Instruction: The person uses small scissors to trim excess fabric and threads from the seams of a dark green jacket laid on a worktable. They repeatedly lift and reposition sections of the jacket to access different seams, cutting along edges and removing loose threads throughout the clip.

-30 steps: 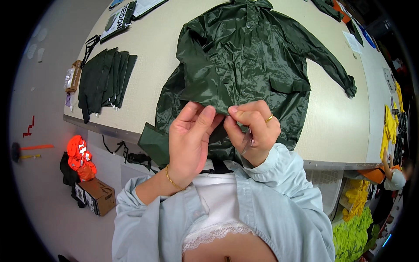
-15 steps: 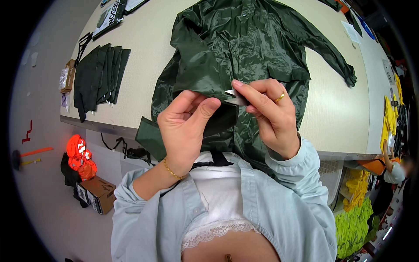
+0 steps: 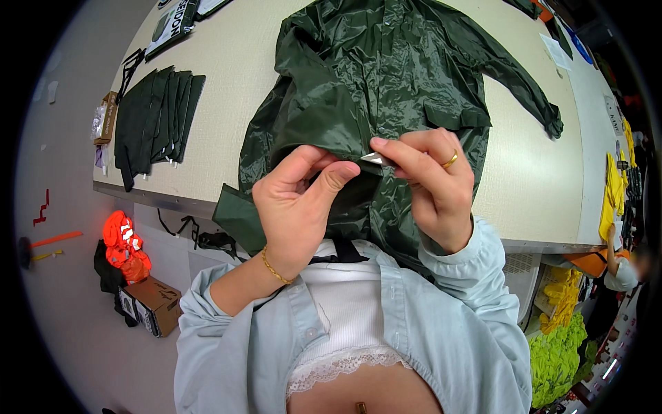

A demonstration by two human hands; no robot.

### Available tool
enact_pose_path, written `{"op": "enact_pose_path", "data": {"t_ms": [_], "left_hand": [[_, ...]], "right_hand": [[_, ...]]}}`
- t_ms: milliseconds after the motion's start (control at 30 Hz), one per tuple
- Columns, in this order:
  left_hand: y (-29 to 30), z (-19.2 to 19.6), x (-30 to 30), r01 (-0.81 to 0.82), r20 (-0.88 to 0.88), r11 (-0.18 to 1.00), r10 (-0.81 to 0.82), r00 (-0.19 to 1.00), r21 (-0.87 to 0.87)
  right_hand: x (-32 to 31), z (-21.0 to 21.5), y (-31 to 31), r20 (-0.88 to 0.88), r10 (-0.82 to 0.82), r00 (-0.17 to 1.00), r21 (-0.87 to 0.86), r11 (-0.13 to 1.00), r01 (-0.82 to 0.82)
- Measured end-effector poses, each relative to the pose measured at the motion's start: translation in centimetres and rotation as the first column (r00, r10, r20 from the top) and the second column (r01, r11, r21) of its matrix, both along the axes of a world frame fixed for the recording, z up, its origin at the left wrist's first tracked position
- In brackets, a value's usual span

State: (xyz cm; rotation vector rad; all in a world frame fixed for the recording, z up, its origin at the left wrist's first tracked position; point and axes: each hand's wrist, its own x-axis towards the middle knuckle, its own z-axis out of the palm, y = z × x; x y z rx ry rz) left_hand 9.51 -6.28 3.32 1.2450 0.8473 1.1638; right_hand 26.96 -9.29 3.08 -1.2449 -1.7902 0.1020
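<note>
A shiny dark green raincoat [image 3: 407, 76] is spread over the pale table in front of me, one sleeve stretched out to the right. Its other sleeve [image 3: 321, 117] is folded toward me, and my left hand [image 3: 293, 203] pinches the edge between thumb and fingers. Thread snips [image 3: 374, 159] are held in my right hand [image 3: 438, 186], mostly hidden by the fingers. Their pointed metal blades are together, with the tips at the sleeve edge beside my left thumb. Any thread there is too small to make out.
A fanned stack of dark green pieces [image 3: 155, 121] lies at the table's left, near a small open cardboard box [image 3: 105, 119] and a packaged item [image 3: 172, 31]. Below left are an orange garment [image 3: 124, 248] and a carton [image 3: 157, 303]. At far right, a person [image 3: 620, 269] stands by yellow garments.
The snips' blades, apart before, have come together. My left hand and the sleeve edge have shifted slightly right, closer to the blades.
</note>
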Motion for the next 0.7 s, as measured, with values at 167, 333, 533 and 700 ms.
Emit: {"op": "enact_pose_path", "data": {"t_ms": [167,333,533,700], "left_hand": [[0.1,0.2,0.1,0.009,-0.004,1.000,-0.009,1.000,0.005],[0.1,0.3,0.2,-0.003,-0.099,0.999,0.007,0.995,0.040],[0.1,0.5,0.1,0.007,-0.176,0.999,0.002,0.984,0.049],[0.2,0.5,0.0,-0.001,-0.173,1.000,0.006,0.985,0.029]], "right_hand": [[-0.2,-0.3,0.1,-0.100,-0.001,0.995,-0.040,0.999,-0.003],[-0.1,0.5,0.2,0.015,0.005,1.000,-0.049,0.999,-0.004],[0.2,0.7,0.2,0.122,-0.015,0.992,0.001,1.000,0.015],[0.0,0.6,0.0,0.058,-0.012,0.998,-0.025,1.000,0.013]]}}
